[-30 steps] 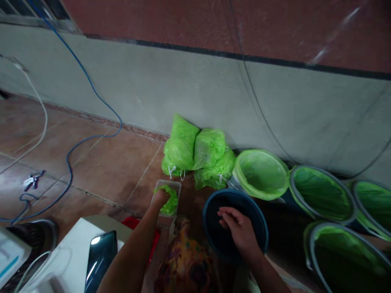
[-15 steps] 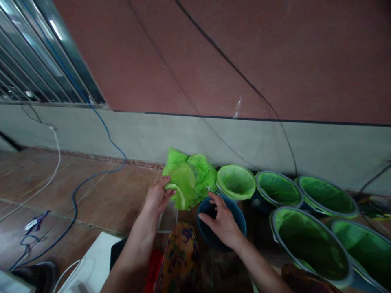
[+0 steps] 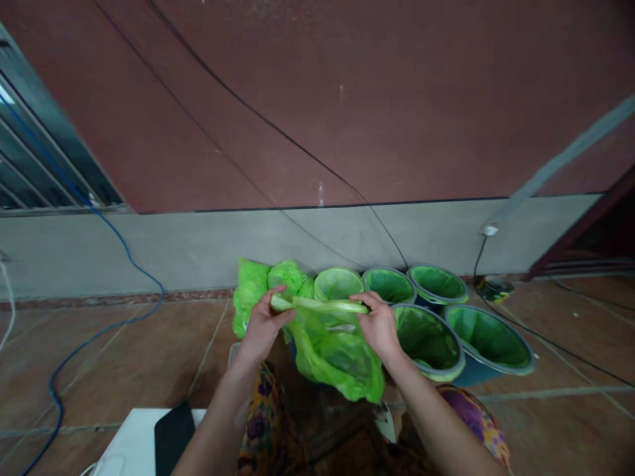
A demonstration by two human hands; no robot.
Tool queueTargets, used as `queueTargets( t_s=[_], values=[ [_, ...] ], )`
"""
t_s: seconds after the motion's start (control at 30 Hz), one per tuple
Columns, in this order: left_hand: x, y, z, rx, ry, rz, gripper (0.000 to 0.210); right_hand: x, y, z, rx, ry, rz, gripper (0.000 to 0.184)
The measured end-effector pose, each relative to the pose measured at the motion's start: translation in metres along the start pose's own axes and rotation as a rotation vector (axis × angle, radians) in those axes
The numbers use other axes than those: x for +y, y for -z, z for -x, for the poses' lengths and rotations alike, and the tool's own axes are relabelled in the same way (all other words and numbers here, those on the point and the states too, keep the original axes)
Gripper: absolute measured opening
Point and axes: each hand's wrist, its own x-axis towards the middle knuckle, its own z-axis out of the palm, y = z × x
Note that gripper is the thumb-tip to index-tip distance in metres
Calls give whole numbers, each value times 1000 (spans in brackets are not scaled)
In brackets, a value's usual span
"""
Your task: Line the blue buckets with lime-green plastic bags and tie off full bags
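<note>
A thin green plastic bag [image 3: 342, 360] is stretched between my two hands, its rim pulled into a taut, nearly level band. My left hand [image 3: 262, 324] pinches one end of that rim, and my right hand [image 3: 380, 324] grips the other. The bag's loose body hangs in folds toward me. It covers most of a blue bucket, of which only a sliver shows at the left. Behind my left hand, a bunched green bag [image 3: 251, 291] rests against the wall, beside a crumpled green bag [image 3: 285, 274].
To the right stand several lined bins, among them a pale bin [image 3: 338, 270] and a blue bin [image 3: 469, 375]. A white box [image 3: 131, 433] with a dark phone-like slab [image 3: 173, 436] sits at lower left. A blue cable [image 3: 94, 334] crosses the tiled floor.
My right hand, empty over the blue bucket before, now holds the bag's rim. The bag has come nearer and spread out over the bucket. My view has swung to the right.
</note>
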Motion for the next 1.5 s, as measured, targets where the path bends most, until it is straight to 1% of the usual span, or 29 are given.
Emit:
queueTargets(
  t_s=[0.07, 0.1, 0.17, 0.2, 0.27, 0.37, 0.43, 0.5, 0.57, 0.63, 0.7, 0.73, 0.8, 0.83, 0.9, 1.0, 1.07, 1.13, 1.2, 1.23, 1.33, 1.4, 1.5],
  values=[
    [-8, -2, 2, 23, -38, -198, 51, 2, 18, 2, 52, 16, 62, 39],
    [-11, -2, 3, 62, -48, -298, 43, 4, 26, 4, 79, 9, 90, 40],
    [-16, 0, 4, 181, -69, -480, 28, 8, 39, 11, 123, -20, 137, 38],
    [-18, 2, 4, 246, -95, -554, 24, 11, 46, 14, 138, -34, 156, 38],
    [-19, 8, 5, 360, -188, -669, 22, 18, 58, 22, 166, -61, 183, 37],
    [-18, 19, 8, 477, -356, -793, 19, 31, 74, 33, 196, -114, 201, 40],
    [-18, 25, 10, 516, -427, -869, 17, 41, 84, 39, 201, -159, 201, 40],
    [-17, 31, 13, 528, -455, -934, 18, 52, 94, 44, 201, -218, 196, 40],
    [-17, 36, 16, 532, -428, -957, 21, 64, 102, 48, 199, -293, 177, 40],
    [-17, 37, 17, 527, -374, -902, 23, 74, 107, 52, 181, -364, 159, 40],
    [-17, 33, 18, 491, -329, -770, 25, 80, 108, 58, 114, -413, 195, 37],
    [-17, 28, 19, 456, -318, -700, 25, 81, 107, 62, 64, -415, 242, 37],
    [-16, 14, 21, 363, -319, -595, 23, 73, 99, 70, -24, -366, 363, 42],
    [-16, 6, 23, 308, -331, -564, 22, 64, 93, 73, -51, -314, 410, 48],
    [-15, -13, 27, 181, -364, -534, 19, 39, 79, 76, -62, -190, 425, 60],
    [-14, -40, 36, -17, -390, -541, 16, -9, 60, 68, -125, -6, 220, 63],
    [-14, -53, 41, -94, -408, -576, 15, -38, 51, 55, -143, 78, 116, 56],
    [-14, -62, 45, -131, -452, -609, 14, -55, 45, 42, -178, 165, 79, 39],
    [-15, -67, 47, -136, -517, -651, 12, -62, 39, 34, -193, 191, 98, 21],
    [-15, -68, 48, -127, -551, -674, 10, -61, 37, 32, -194, 192, 118, 18],
    [-16, -68, 51, -99, -656, -728, 10, -56, 34, 31, -158, 211, 194, 18],
    [-18, -68, 54, -148, -709, -755, 14, -53, 36, 34, -100, 241, 253, 18],
    [-25, -70, 58, -250, -744, -803, 19, -51, 42, 36, -35, 303, 338, 19]
  ],
)
